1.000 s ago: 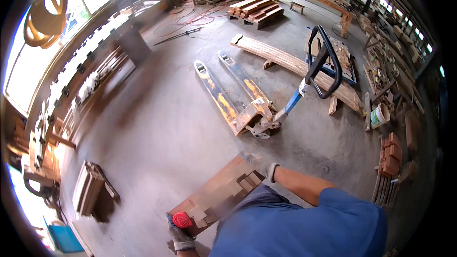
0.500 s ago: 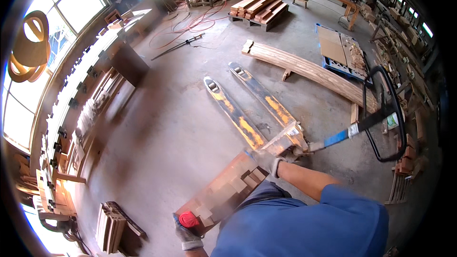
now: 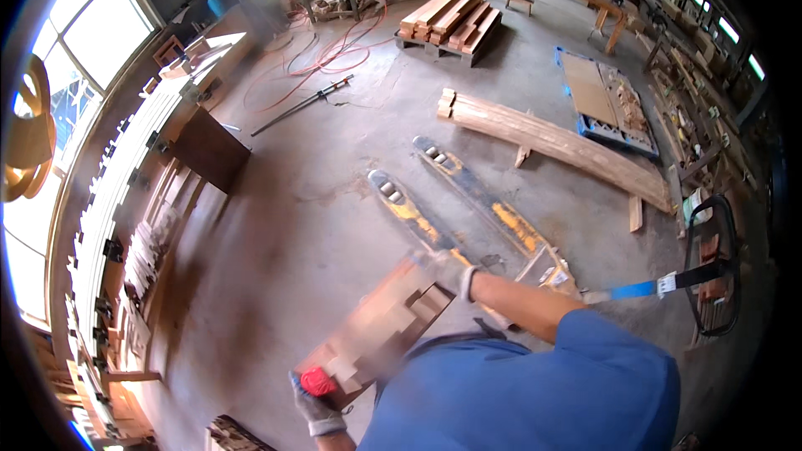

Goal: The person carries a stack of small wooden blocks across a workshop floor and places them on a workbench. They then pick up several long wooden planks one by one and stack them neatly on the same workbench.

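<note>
The grey-gloved left hand (image 3: 316, 411) and right hand (image 3: 445, 272) — apart — clamped a reddish oblong wooden board (image 3: 365, 306); tan wooden blocks (image 3: 383, 325) topped it.

open floor (image 3: 276, 259) stretches ahead-left of the held board (image 3: 361, 316), while the pallet jack (image 3: 522, 230) obstructs ahead-right.

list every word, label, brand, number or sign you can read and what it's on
No text can be read.
White label on the blue-and-black metal pallet-jack handle: too small.
Pale sticker on the worn yellow metal pallet-jack base: too small.
Long brown wooden board and round red object: no text made out.
</note>
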A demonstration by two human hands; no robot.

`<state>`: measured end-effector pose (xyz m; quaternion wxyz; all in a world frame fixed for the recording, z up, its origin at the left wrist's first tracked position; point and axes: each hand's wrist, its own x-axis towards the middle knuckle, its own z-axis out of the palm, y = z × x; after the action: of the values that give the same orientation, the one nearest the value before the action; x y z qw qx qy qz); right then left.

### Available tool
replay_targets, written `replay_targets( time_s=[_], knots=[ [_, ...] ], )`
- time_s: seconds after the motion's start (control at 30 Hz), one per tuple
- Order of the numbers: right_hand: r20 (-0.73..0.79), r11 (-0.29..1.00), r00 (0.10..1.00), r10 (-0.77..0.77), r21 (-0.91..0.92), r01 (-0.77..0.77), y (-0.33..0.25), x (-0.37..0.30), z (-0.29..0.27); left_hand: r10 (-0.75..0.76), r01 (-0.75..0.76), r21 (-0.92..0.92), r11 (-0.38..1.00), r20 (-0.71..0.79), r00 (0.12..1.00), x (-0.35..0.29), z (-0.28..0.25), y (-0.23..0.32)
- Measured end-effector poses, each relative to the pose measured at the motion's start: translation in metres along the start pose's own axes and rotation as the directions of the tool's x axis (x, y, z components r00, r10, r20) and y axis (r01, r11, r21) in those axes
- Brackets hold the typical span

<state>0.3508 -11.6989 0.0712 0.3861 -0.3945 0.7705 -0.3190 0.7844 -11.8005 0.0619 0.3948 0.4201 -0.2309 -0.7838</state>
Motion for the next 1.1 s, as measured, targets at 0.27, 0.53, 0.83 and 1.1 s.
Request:
replay_targets(
  time_s=[0.27,0.53,0.83,1.1],
  knots=[
    [-0.152,0.765,0.928,0.341,0.619,-0.18,-0.015,0.153,-0.009,-0.242,0.243,-0.002,0.97,0.046,0.969,0.215,0.099,0.125],
    [-0.187,0.641,0.865,0.466,0.745,-0.184,-0.011,0.3,-0.046,-0.224,0.236,0.248,0.939,-0.076,0.972,0.392,0.212,0.183],
    [-0.142,0.632,0.896,0.422,0.754,-0.178,-0.099,0.495,-0.149,-0.178,0.142,0.449,0.882,0.038,0.983,0.587,0.302,0.231],
    [-0.173,0.701,0.785,0.596,0.589,-0.402,-0.221,0.624,-0.272,-0.244,0.25,0.184,0.951,-0.057,0.968,0.724,0.44,0.259]
  ],
)
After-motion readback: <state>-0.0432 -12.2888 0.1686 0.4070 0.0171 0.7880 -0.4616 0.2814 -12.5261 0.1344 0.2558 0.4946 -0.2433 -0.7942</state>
